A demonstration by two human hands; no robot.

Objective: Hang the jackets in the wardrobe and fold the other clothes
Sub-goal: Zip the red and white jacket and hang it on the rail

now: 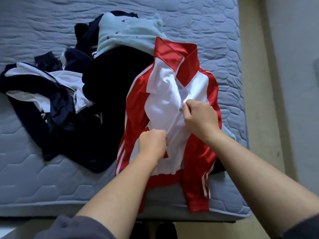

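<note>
One red-and-white jacket (160,94) lies at the bed (34,178) right front corner, left grip (152,144) pinching its front, right grip (198,118) pinching the zip pull (180,109). The dark heap (103,83) beside it is too tangled to count.

Red-and-white jacket (165,100) on mattress (43,178), right hand (198,116) pinching zipper pull (180,109), left hand (152,144) gripping front

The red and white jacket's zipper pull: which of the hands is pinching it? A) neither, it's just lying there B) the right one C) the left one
B: the right hand pinches the zipper pull of the red and white jacket, while the left hand grips the fabric lower down beside the zip.
</note>
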